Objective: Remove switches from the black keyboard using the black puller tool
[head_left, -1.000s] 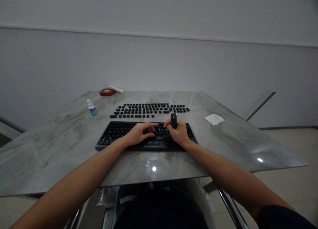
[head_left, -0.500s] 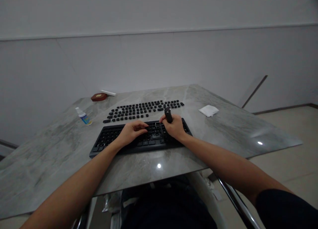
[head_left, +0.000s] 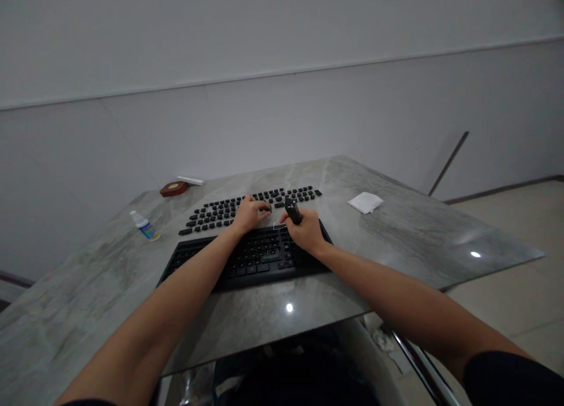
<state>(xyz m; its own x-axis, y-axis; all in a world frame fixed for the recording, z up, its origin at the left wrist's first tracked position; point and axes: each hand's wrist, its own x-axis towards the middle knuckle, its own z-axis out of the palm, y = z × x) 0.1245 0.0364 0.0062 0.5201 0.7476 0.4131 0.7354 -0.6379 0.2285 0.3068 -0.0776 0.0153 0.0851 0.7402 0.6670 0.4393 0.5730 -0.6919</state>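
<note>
A black keyboard [head_left: 247,271] lies near the front edge of the table, with many of its keys off. Behind it, loose black keycaps [head_left: 211,214] stand in rows. My left hand [head_left: 249,213] reaches over the keyboard to the right part of these rows, thumb and fingers pinched on a small black keycap [head_left: 269,208]. My right hand [head_left: 306,230] is wrapped round the black handle of a wire keycap puller [head_left: 292,211]. Its wire loop sticks out leftward above the keyboard's back edge, holding nothing that I can see.
On the left of the marble-look table [head_left: 409,235] stands a small spray bottle [head_left: 145,226]. A reddish-brown box [head_left: 173,188] and a white strip [head_left: 190,180] lie at the back left. To the right is a folded white tissue [head_left: 365,203]. A wall runs behind.
My left hand has moved from the keyboard forward to the loose keycaps and pinches one. My right hand still holds the puller, now tilted, with its loop lifted off the keys. The view has tilted slightly.
</note>
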